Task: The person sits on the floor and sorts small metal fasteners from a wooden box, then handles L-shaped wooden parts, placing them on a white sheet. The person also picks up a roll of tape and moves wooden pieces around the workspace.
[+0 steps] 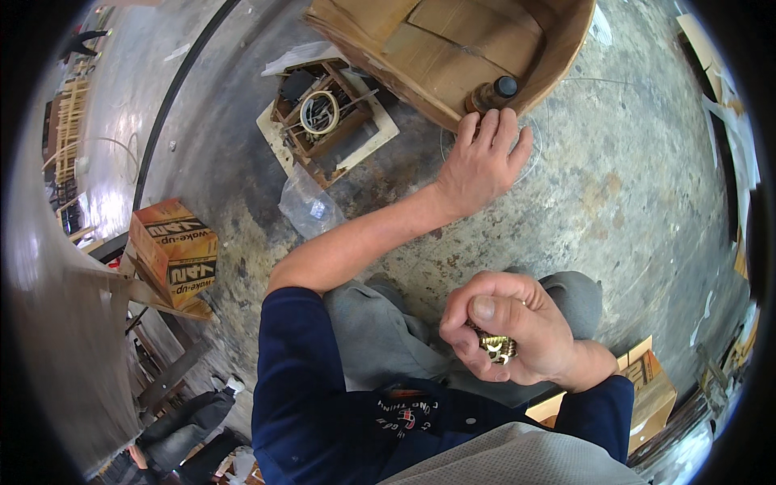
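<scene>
My left hand (487,153) reaches out palm down to the near rim of a large cardboard box (453,36). Its fingers are apart and slightly bent, their tips at the rim, just short of a dark bottle with a black cap (491,94) inside the box. Whether the fingertips touch the rim is unclear. Close to my body, my right hand (521,327) is curled around a cluster of small gold-coloured threaded pieces (499,347) that look like screws. Part of the cluster is hidden by the fingers and thumb.
Left of the large box stands a wooden frame (323,149) with a round tub of metal pieces (319,112). A clear plastic bag (311,202) lies by it. An orange printed box (174,250) is at the left, another carton (651,396) at lower right. A person (190,428) is at lower left.
</scene>
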Motion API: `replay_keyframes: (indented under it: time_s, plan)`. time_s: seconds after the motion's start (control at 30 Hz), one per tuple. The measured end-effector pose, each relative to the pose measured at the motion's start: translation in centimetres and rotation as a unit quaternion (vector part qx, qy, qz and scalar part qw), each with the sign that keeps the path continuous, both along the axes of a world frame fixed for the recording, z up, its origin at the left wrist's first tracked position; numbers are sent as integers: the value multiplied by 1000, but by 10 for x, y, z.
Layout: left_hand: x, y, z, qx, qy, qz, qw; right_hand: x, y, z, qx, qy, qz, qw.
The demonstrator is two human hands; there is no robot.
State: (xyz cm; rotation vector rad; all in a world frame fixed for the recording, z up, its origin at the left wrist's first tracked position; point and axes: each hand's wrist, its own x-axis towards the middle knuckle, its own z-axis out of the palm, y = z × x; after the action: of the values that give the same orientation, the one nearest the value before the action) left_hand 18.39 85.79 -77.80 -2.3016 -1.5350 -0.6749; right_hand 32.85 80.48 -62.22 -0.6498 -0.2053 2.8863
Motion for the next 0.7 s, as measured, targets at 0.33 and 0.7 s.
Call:
replay_keyframes:
  time_s: [0.33, 0.7]
  plan:
    - [-13, 27, -10, 22, 30, 70, 997, -14, 3, -11, -29, -11, 4, 1000]
    - [-73, 76, -15, -11, 51, 132, 990, -15, 12, -8, 6, -21, 13, 1000]
